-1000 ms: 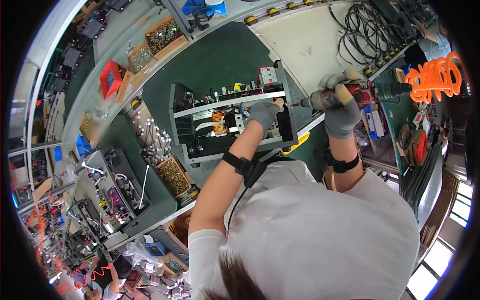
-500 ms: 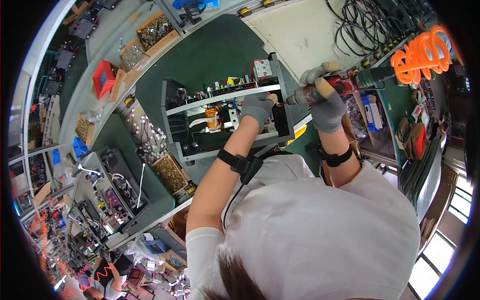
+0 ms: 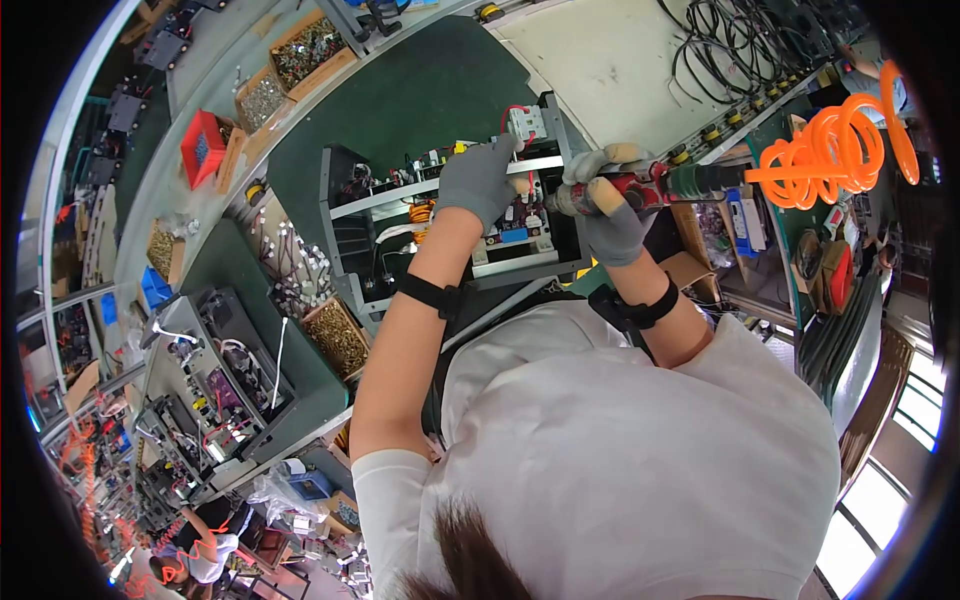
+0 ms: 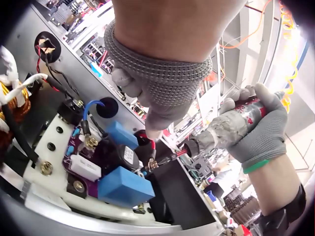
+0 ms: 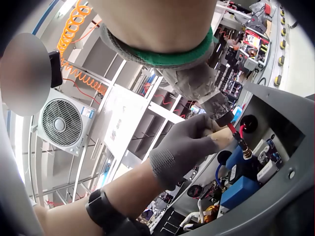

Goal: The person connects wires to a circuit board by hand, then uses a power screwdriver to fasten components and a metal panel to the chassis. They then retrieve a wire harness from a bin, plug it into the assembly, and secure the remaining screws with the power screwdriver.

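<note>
A grey metal case point(image 3: 352, 245) full of electronics lies before me, divided by a silver crossbar point(image 3: 385, 199). My gloved left hand point(image 3: 475, 180) reaches over that bar, its fingers extended toward the far side. Its thumb tip is right beside a red wire point(image 4: 152, 142) in the left wrist view. My gloved right hand point(image 3: 615, 225) grips a red power screwdriver point(image 4: 219, 132) with a taped grey nose. The bit points at a screw point(image 4: 152, 164) on the red wire's terminal, and its tip overlaps the screw head. Blue block components point(image 4: 125, 187) sit close by.
An orange coiled hose point(image 3: 835, 150) trails from the driver to the right. Boxes of small parts point(image 3: 312, 55), a red bin point(image 3: 204, 148) and a bundle of black cables point(image 3: 720, 65) surround the work spot. A second unit point(image 3: 215, 365) stands at left.
My left hand has left the screw and moved left and up over the crossbar, its fingers spreading. My right hand has brought the driver's nose further left, over the case's end wall.
</note>
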### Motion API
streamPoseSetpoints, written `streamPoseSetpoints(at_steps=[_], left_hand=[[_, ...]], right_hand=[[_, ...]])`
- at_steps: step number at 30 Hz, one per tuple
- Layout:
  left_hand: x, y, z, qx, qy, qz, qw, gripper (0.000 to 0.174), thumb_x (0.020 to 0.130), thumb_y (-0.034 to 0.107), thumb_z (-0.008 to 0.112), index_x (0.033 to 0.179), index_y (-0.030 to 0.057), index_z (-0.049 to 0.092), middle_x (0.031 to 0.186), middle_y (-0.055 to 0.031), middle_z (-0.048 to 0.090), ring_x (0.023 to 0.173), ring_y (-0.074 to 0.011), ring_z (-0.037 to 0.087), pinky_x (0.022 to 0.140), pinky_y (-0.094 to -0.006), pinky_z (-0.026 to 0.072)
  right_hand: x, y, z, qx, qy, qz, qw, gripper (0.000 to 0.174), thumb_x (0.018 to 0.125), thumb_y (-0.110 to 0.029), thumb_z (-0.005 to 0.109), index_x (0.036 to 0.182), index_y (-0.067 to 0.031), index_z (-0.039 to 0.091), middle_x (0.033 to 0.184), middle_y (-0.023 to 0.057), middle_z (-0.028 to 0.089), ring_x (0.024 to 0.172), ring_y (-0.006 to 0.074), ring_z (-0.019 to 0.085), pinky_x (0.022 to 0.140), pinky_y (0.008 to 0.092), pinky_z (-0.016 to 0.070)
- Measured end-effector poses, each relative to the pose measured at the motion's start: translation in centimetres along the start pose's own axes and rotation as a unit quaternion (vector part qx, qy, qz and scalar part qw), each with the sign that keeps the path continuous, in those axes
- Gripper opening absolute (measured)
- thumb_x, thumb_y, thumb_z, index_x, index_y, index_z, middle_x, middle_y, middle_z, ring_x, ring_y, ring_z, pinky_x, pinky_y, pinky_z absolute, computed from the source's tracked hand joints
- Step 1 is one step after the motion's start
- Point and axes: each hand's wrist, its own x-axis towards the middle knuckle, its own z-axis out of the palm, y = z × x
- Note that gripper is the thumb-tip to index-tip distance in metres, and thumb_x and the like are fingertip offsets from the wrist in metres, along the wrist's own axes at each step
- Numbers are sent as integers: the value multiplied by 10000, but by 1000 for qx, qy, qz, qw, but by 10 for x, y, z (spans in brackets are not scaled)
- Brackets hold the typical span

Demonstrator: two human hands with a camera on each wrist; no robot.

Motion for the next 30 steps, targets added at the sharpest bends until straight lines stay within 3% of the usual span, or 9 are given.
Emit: streamPoseSetpoints(at_steps=[4,6,8,9,11,14,20,23,30], left_hand=[[6,4,-6,2,-30,-9,1000,724,680,384,749,1277,196,385,919,-133,639,887,-314,625,728,-394,497],[10,3,-7,13,-47,-13,999,738,685,389,744,1291,184,376,932,-132,640,889,-311,626,732,-398,498],[14,4,-9,25,-63,-17,998,752,691,394,740,1306,173,368,946,-130,640,891,-309,626,736,-401,498],[15,5,-11,35,-85,-27,995,773,693,435,726,1311,149,360,979,-119,635,921,-292,621,757,-392,497],[18,9,-14,42,-106,-41,993,799,696,476,713,1317,125,353,1012,-108,630,950,-274,615,779,-382,497],[21,16,-14,45,-123,-73,989,848,672,501,717,1324,106,346,1020,-107,638,934,-264,629,780,-371,499],[22,15,-4,40,-99,-79,991,849,641,481,739,1302,95,373,998,-92,646,916,-252,639,753,-354,500],[22,11,0,25,-81,-83,993,778,641,477,711,1273,133,415,947,-109,654,897,-276,643,750,-379,503],[22,10,3,16,-69,-75,995,693,645,445,717,1194,116,451,907,-112,660,868,-284,650,705,-384,500]], right_hand=[[-6,0,-2,-2,-23,29,999,323,753,90,523,1040,-44,459,831,121,560,755,196,533,607,320,474],[-7,0,-2,-7,-35,49,998,329,749,104,520,1039,-36,452,829,120,557,750,197,530,636,344,497],[-9,3,-4,-38,-92,38,994,306,748,114,523,1011,-28,460,833,110,550,759,191,524,775,422,510],[-9,2,-3,-38,-93,41,994,306,748,114,523,1011,-28,460,833,110,550,759,191,524,775,422,510],[-11,1,1,-63,-122,27,990,297,751,120,524,1000,-30,464,845,101,545,791,194,529,903,476,456],[-12,8,-13,-113,-155,57,980,308,750,122,533,1008,-33,463,862,96,547,821,198,534,932,466,432],[-10,15,-5,-89,-118,60,987,310,746,129,561,1000,-29,480,869,99,563,828,199,557,814,377,474],[-10,16,-5,-135,-95,80,983,296,749,118,574,994,-21,485,875,101,587,785,177,579,733,309,499],[-11,22,-2,-141,-132,103,976,285,745,105,583,986,-16,490,879,107,589,787,179,581,736,309,498]])
